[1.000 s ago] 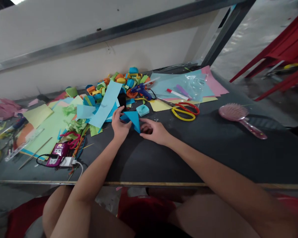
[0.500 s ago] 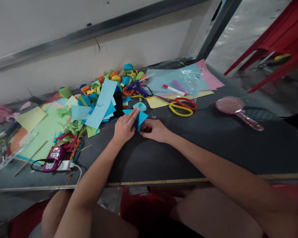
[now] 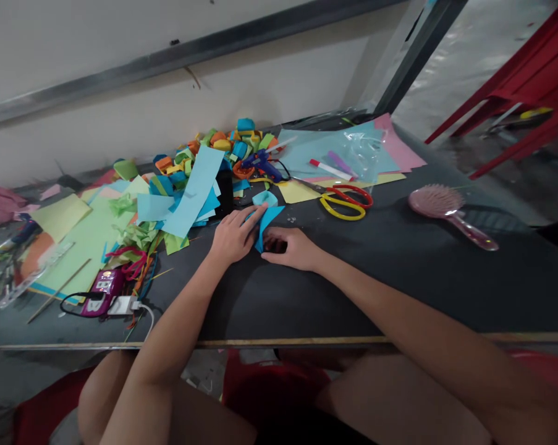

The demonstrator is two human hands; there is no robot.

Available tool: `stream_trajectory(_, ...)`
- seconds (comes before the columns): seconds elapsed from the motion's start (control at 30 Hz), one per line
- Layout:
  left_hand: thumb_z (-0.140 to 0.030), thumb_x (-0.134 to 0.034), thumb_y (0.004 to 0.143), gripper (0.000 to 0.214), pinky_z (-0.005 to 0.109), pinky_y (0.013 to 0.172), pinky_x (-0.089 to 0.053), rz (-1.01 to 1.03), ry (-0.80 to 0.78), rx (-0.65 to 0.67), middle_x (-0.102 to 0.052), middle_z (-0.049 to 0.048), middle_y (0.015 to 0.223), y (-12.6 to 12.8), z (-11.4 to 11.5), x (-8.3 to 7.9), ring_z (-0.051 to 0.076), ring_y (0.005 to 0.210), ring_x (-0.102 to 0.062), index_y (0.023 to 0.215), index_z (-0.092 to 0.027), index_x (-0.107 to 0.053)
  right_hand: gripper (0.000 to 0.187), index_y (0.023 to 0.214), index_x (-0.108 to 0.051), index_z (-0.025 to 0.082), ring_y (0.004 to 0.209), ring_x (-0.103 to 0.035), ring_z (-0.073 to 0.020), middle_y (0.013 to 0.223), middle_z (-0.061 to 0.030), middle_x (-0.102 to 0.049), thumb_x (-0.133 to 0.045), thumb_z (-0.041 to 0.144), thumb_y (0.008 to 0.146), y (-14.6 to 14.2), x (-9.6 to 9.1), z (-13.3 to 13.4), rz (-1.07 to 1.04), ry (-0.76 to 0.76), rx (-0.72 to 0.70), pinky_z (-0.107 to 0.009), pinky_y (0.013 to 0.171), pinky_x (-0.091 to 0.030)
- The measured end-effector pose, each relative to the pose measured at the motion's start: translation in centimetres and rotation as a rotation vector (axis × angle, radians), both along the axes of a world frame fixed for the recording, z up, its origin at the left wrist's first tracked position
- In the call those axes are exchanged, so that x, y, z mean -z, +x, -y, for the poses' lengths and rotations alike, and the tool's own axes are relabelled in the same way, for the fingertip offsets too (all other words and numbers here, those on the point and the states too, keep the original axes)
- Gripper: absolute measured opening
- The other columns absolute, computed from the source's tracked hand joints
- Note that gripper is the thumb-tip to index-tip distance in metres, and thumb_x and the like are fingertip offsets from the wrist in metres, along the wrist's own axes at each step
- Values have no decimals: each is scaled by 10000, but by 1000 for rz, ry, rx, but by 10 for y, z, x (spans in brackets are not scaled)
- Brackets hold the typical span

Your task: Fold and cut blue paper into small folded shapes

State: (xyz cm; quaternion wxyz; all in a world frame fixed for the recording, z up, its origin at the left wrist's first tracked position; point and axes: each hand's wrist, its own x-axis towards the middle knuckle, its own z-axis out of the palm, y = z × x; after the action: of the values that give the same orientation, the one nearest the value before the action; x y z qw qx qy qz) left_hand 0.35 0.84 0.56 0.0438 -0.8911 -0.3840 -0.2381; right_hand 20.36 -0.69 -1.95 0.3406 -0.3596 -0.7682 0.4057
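1. Surface: we find a dark, flat table [image 3: 353,296] with a pale brown strip along its near edge, set against a pale wall [image 3: 97,55].
2. Piece in hand: a folded blue paper [image 3: 270,217] is at the middle of the table, between the two hands, one pointed flap reaching far and right.
3. Left hand [image 3: 235,236]: it lies over the left part of the blue paper, fingers nearly straight and together. We cannot tell whether the thumb closes beneath.
4. Right hand [image 3: 295,248]: it is curled in a loose loop against the paper's right side, a dark gap between thumb and fingers. We cannot tell whether it pinches the paper.
5. Just beyond the hands, we note a small light-blue folded piece [image 3: 264,198] and, to the far left of it, a heap of multicoloured folded papers [image 3: 179,162].
6. Far side, right of centre: a blue glue gun [image 3: 262,164], a red-capped marker [image 3: 332,170] on a light-blue sheet [image 3: 301,145], and scissors [image 3: 325,196] with red and yellow handles.
7. Right side: a pink hairbrush [image 3: 439,203] lies bristles up, well apart from the hands.
8. Left side: a thin stick [image 3: 59,290] lies beside a purple device [image 3: 103,293], with a white adapter [image 3: 121,305] just right of the device.
9. Room: a grey rail [image 3: 167,59] crosses the wall; a red chair [image 3: 529,80] stands on a grey floor [image 3: 482,37] at far right.
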Motion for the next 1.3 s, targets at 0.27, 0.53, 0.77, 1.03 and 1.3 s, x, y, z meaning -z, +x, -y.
stream_trajectory(0.27, -244, -502, 814, 723, 468, 942, -488, 25, -80, -64, -636, 236, 1169, -3, -8, 15, 350, 1137, -592, 1468, -19, -295, 242, 955, -684, 194, 730, -646, -161, 860, -36, -721, -662, 227, 716, -2, -2, 1, -44, -49, -45, -276, 640, -494)
stream_trajectory(0.53, -124, -448, 800, 574, 432, 1039, -473, 34, -56, -3, -614, 190, 1305, 8, 1, 11, 282, 1247, -564, 1372, -79, -443, 285, 925, -668, 182, 693, -625, -149, 811, -28, -702, -730, 367, 717, -2, -2, 1, -20, -61, -28, -261, 618, -472)
stream_trajectory(0.77, -87, -409, 828, 473, 332, 903, -558, 26, -30, -30, -611, 149, 1338, 14, 9, 8, 226, 1248, -578, 1282, -124, -534, 101, 801, -615, 185, 623, -569, -122, 755, -14, -659, -622, 263, 739, -4, 0, 0, -38, -51, 11, -253, 587, -457)
stream_trajectory(1.03, -97, -403, 855, 455, 332, 909, -559, 23, -26, -17, -608, 135, 1350, 14, 9, 9, 216, 1214, -603, 1287, -138, -538, 167, 783, -623, 173, 615, -575, -126, 749, -31, -662, -642, 329, 728, -3, -1, 0, -39, -85, 10, -267, 596, -471)
stream_trajectory(1.3, -138, -399, 907, 415, 416, 995, -509, 44, 60, 89, -634, 128, 1318, 11, 6, 6, 251, 1221, -599, 1286, -135, -566, 109, 669, -616, 173, 552, -542, -120, 626, -9, -635, -643, 277, 686, -5, -2, -1, 33, -79, 100, -253, 545, -413)
